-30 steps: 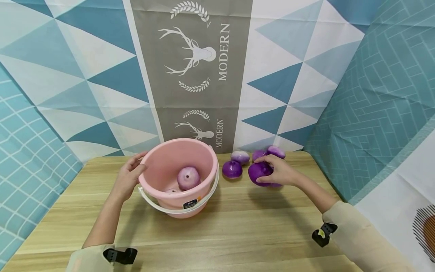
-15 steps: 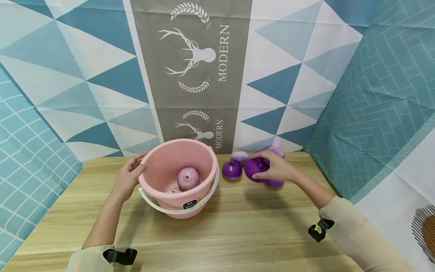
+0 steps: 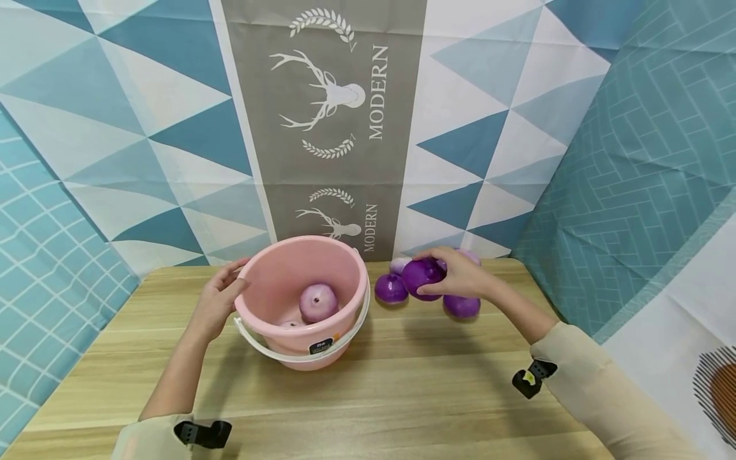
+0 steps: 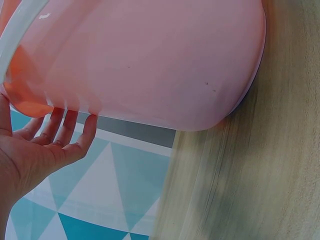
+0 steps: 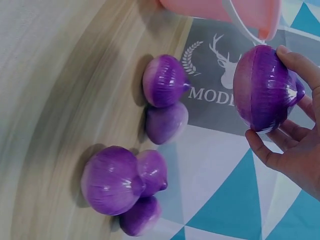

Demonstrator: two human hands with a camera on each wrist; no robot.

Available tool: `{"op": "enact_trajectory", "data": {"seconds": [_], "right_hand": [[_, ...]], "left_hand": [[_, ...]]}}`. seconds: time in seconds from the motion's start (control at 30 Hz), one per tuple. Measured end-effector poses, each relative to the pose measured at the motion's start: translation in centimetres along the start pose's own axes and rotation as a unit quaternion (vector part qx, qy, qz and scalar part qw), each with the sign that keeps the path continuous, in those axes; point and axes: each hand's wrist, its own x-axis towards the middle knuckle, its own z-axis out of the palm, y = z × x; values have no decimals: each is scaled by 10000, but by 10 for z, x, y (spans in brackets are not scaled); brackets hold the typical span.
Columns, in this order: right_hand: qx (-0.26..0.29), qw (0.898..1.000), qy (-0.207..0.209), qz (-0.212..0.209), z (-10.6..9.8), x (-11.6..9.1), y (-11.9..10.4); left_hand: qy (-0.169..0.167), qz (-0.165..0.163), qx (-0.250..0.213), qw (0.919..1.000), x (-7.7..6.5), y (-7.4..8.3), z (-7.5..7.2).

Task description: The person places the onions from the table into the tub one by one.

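My right hand [image 3: 460, 275] grips a dark purple onion [image 5: 262, 87], held above the table in the right wrist view, thumb on one side and fingers on the other. At the left, my left hand [image 3: 215, 300] holds the rim of a pink bucket [image 3: 310, 255]; the left wrist view has its fingertips against the bucket's outer wall. Inside the bucket lies a paler onion [image 3: 319, 303], with part of another onion [image 3: 292, 323] low beside it. More onions rest on the table, among them a dark one [image 3: 391, 289] and a rounder one [image 5: 112, 180].
A white handle [image 3: 310, 358] hangs down over the bucket's front. The wooden table [image 3: 368, 402] ends at a patterned wall cloth [image 3: 328, 128] behind. On the right, a teal cloth [image 3: 627, 185] borders the table.
My right hand has moved left and slightly up with the purple onion, uncovering another onion on the table. The left hand and bucket stay where they were.
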Motion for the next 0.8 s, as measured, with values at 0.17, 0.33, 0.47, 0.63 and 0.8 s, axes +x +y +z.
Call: {"op": "enact_trajectory", "data": {"seconds": [0.17, 0.33, 0.47, 0.63, 0.8], "right_hand": [[27, 9999, -75, -101, -4, 7, -5], [128, 9997, -166, -102, -8, 12, -12], [126, 9995, -189, -217, -12, 16, -19], [114, 9994, -198, -255, -15, 20, -27], [177, 9995, -207, -166, -17, 25, -36]], "left_hand": [[-1, -10, 40, 10000, 0, -1, -1], [-9, -19, 10, 10000, 0, -1, -1], [6, -23, 5, 10000, 0, 0, 0], [-19, -7, 37, 10000, 0, -1, 0], [-8, -26, 30, 10000, 0, 0, 0]]}}
